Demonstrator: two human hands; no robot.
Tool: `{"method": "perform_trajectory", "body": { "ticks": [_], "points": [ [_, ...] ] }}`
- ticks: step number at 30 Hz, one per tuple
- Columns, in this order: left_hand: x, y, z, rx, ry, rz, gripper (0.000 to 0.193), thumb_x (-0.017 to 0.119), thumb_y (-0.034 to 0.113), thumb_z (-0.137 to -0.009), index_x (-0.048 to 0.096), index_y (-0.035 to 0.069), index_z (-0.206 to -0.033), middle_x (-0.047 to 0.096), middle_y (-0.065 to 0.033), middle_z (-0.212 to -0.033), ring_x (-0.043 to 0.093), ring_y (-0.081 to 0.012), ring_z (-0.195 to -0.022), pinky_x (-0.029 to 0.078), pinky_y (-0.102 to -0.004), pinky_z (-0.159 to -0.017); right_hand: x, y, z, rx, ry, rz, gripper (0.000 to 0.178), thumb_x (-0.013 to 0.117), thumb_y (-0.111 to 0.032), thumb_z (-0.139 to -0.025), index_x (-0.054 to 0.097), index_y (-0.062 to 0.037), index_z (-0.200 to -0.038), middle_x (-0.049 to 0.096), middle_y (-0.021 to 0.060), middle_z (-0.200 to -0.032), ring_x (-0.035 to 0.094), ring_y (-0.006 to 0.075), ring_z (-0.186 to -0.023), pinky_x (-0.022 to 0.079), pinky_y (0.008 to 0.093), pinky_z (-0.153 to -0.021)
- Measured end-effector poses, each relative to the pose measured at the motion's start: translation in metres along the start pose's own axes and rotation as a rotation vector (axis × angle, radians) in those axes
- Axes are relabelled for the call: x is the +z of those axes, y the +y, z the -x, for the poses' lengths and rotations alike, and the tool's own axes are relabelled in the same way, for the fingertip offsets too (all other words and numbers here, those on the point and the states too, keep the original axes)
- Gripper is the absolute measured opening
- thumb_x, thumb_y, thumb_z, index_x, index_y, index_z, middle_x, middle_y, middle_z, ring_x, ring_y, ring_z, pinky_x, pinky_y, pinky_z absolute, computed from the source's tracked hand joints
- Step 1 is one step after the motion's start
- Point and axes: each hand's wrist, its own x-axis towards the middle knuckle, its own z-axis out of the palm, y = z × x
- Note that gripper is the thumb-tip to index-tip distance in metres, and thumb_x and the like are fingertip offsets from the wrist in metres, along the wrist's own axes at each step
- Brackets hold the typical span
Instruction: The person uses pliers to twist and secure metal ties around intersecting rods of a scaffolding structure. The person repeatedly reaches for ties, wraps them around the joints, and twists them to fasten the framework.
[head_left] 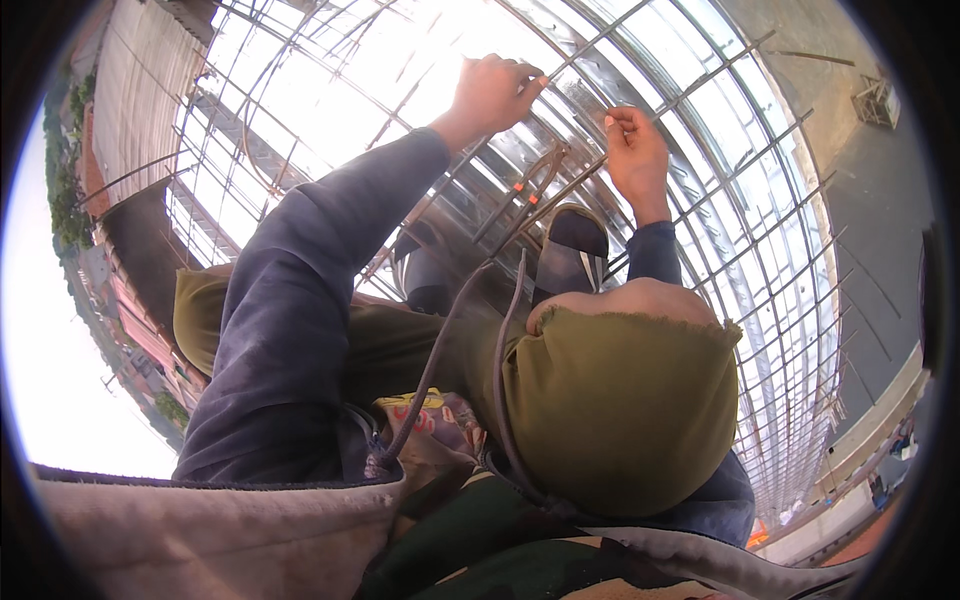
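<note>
My left hand reaches over the rebar grid, thumb and fingers pinched together beside a bar. To its right, my right hand is also closed in a pinch, thumb against the fingertips. Whatever is between the fingers of either hand is too thin or washed out to name. Below and between the hands, a pair of dark pincers with orange marks on the handles lies on the bars, touched by neither hand.
My shoes rest in a crouch near the pincers. Shiny corrugated metal sheeting lies under the bars. Bar ends stick out at the right, above a grey surface farther down. A pale corrugated wall stands at far left.
</note>
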Motion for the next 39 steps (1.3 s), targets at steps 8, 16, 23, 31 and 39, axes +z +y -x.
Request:
{"method": "perform_trajectory", "body": {
  "ticks": [8, 16, 23, 31, 39],
  "points": [
    [0.031, 0.038, -0.022, -0.23, 0.171, 0.005, 0.05, 0.043, 0.039, -0.113, 0.079, 0.007, -0.101, 0.077, -0.014, -0.087, 0.071, -0.0356, -0.101, 0.037, -0.061, -0.108, -0.012, -0.016, -0.05, -0.18, -0.02, 0.313, 0.02, 0.061, -0.017, -0.104, 0.074, -0.0057, -0.114, 0.077, 0.0163, -0.108, 0.074, 0.0351, -0.093, 0.057, 0.0459, -0.084],
    [0.05, 0.046, -0.019, -0.301, 0.283, 0.126, 0.052, 0.038, 0.036, -0.113, 0.078, 0.007, -0.095, 0.075, -0.0135, -0.088, 0.068, -0.0343, -0.109, 0.022, -0.0627, -0.121, 0.0, -0.011, -0.1, -0.518, -0.168, 0.433, 0.017, 0.067, -0.013, -0.101, 0.078, -0.0097, -0.113, 0.076, 0.011, -0.108, 0.073, 0.0349, -0.1, 0.058, 0.0444, -0.088],
    [0.061, 0.04, -0.023, -0.35, 0.425, 0.207, 0.045, 0.047, 0.04, -0.11, 0.081, 0.01, -0.107, 0.076, -0.0117, -0.098, 0.067, -0.0307, -0.115, 0.015, -0.0584, -0.125, 0.001, -0.008, -0.111, -0.753, -0.182, 0.461, 0.017, 0.07, -0.011, -0.097, 0.079, -0.0108, -0.111, 0.076, 0.0089, -0.107, 0.072, 0.0353, -0.099, 0.058, 0.0448, -0.087],
    [0.055, 0.04, -0.02, -0.383, 0.469, 0.341, 0.036, 0.063, 0.042, -0.103, 0.083, 0.012, -0.107, 0.077, -0.0091, -0.09, 0.07, -0.0239, -0.105, 0.021, -0.0513, -0.122, 0.007, -0.012, -0.113, -0.715, -0.181, 0.562, 0.017, 0.068, -0.011, -0.098, 0.079, -0.0095, -0.11, 0.074, 0.0105, -0.102, 0.071, 0.036, -0.098, 0.057, 0.0461, -0.087],
    [0.057, 0.044, -0.016, -0.241, 0.581, 0.255, 0.023, 0.066, 0.031, -0.104, 0.083, 0.017, -0.106, 0.08, 0.0011, -0.093, 0.069, -0.0197, -0.104, 0.026, -0.054, -0.118, 0.013, -0.017, -0.089, -0.486, -0.103, 0.579, 0.016, 0.066, -0.017, -0.101, 0.078, -0.0092, -0.11, 0.072, 0.0126, -0.103, 0.071, 0.0374, -0.098, 0.057, 0.0484, -0.087]
  ]
}}
